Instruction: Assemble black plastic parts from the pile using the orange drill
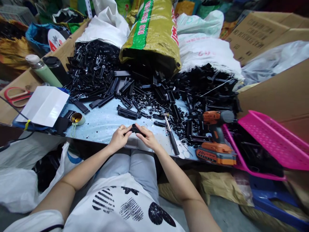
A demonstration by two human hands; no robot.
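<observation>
Both my hands meet over the near edge of the table around a small black plastic part (135, 129). My left hand (120, 138) pinches its left end between thumb and fingers. On the other side, my right hand (147, 138) grips it with thumb and forefinger; its exact shape is partly hidden by my fingers. Just beyond my hands lies a group of long black plastic parts (127, 112). A hammer (172, 137) with a dark handle rests to the right of my right hand, head pointing away. Small loose black and metal pieces (147, 101) are scattered behind it.
An orange cordless drill (217, 138) stands at the right beside a pink basket (277, 138). Heaps of black parts (94, 64) spill from sacks, one a yellow sack (156, 32), at the back. At left are a metal cup (77, 119), white paper (45, 104), scissors (18, 96) and bottles (43, 69).
</observation>
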